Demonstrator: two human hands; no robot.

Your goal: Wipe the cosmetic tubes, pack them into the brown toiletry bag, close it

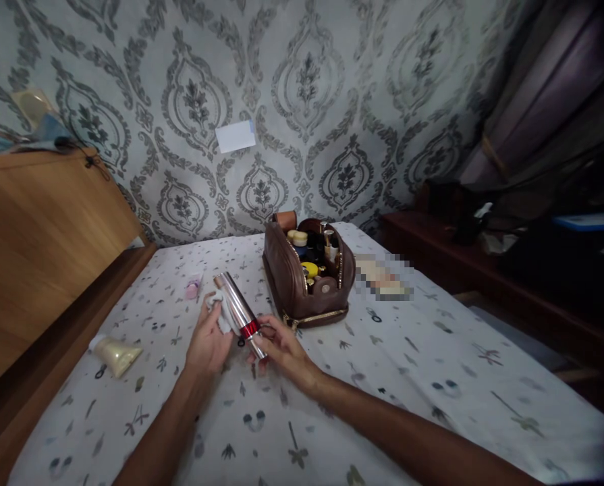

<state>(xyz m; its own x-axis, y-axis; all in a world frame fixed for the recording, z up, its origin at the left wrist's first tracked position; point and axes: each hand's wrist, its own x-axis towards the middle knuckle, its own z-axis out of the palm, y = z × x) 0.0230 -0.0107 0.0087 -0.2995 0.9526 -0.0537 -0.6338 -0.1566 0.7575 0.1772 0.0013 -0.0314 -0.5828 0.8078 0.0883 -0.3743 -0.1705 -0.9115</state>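
My right hand (284, 351) grips the lower end of a shiny silver cylindrical bottle (237, 304) with a red band, held tilted above the bed. Bunched in the fingers of my left hand (208, 337) is a white cloth (223, 314), which lies against the bottle's left side. Just beyond my right hand stands a brown leather toiletry bag (302, 290), unzipped, with several bottles and jars inside, some with yellow lids (310, 270).
The patterned sheet (332, 405) covers the bed. A cream tube (117, 354) lies at the left, and a small pink item (193, 286) lies behind my left hand. Right of the bag is a blurred-out object (385, 277). A wooden board (43, 250) borders the left side.
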